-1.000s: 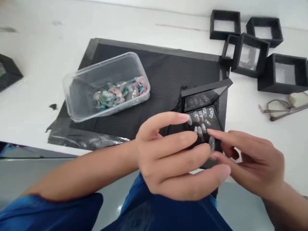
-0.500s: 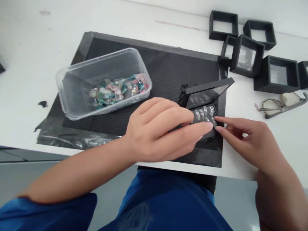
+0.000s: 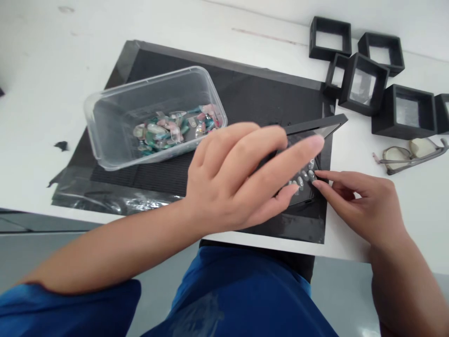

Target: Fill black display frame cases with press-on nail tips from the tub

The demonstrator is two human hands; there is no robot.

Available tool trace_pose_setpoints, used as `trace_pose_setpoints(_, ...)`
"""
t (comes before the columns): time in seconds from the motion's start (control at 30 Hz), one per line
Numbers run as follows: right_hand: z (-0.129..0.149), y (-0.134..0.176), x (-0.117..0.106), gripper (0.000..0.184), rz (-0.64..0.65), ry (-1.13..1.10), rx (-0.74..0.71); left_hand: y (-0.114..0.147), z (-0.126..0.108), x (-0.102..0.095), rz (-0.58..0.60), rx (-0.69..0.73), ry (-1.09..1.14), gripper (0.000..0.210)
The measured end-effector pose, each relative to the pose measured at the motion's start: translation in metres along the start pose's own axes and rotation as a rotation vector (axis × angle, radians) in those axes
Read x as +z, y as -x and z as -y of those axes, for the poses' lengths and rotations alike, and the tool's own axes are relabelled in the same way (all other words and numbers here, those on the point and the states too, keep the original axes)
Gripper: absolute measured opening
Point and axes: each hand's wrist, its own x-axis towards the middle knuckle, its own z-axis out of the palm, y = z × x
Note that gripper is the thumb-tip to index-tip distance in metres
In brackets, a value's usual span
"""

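A black hinged case with a clear window in its raised lid lies open on the dark mat. Rows of shiny false nails fill its base, partly hidden by my hand. Above the case is my left hand, index finger stretched out and thumb apart, holding nothing. At the case's right edge, my right hand pinches a silvery false nail between thumb and index finger. To the left, a clear plastic tub contains a pile of pink, teal and clear false nails.
The black mat is taped onto a white table. Several black box frames with clear windows stand at the back right. Folded glasses lie below them. A dark scrap is on the left.
My left hand's index finger has lifted up and away from its thumb, opening a gap over the case. The right hand keeps its pinch in nearly the same place.
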Motion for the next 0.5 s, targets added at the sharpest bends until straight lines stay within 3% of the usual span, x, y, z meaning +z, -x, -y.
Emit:
trace_pose_setpoints(0.13, -0.0008, 0.0012, -0.0076, 0.013, -0.042, -0.017, 0.055, 0.0019, 0.0030, 0.0018, 0.038, -0.097, -0.093, 0.070)
trace_pose_setpoints(0.5, 0.0068, 0.0038, -0.0094, 0.016, -0.153, 0.025, 0.104, 0.0079, 0.0076, 0.0053, 0.185, -0.279, -0.043, 0.037)
